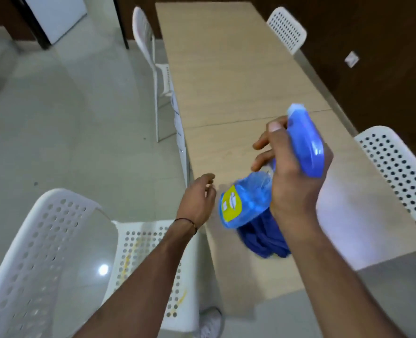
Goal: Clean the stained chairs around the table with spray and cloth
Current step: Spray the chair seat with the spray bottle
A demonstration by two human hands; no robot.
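the pale glossy tiled floor gives you the widest open room, all along the left of the long light-wood table. the table's left edge runs from the far end of the room down to just beside your left hand. its right edge lies close to the dark brown wall, with only a narrow strip of floor between them.

the near-left white perforated plastic chair stands angled to the table, its seat close against the table's near-left corner, and yellow streaks mark that seat. the far-left chair is tucked in at the left edge. the near-right chair and the far-right chair sit at the right edge, between table and wall.

your right hand grips a blue spray bottle round its neck, thumb and fingers curled about it, above the near half of the tabletop. the bottle is tilted, with its solid blue trigger head up and to the right. its translucent body with a yellow label points down and to the left, and the whole bottle is blurred. a dark blue cloth lies crumpled on the table under the bottle and your wrist. your left hand hangs at the table's left edge, fingers loosely curled, holding nothing. a thin dark thread circles that wrist.
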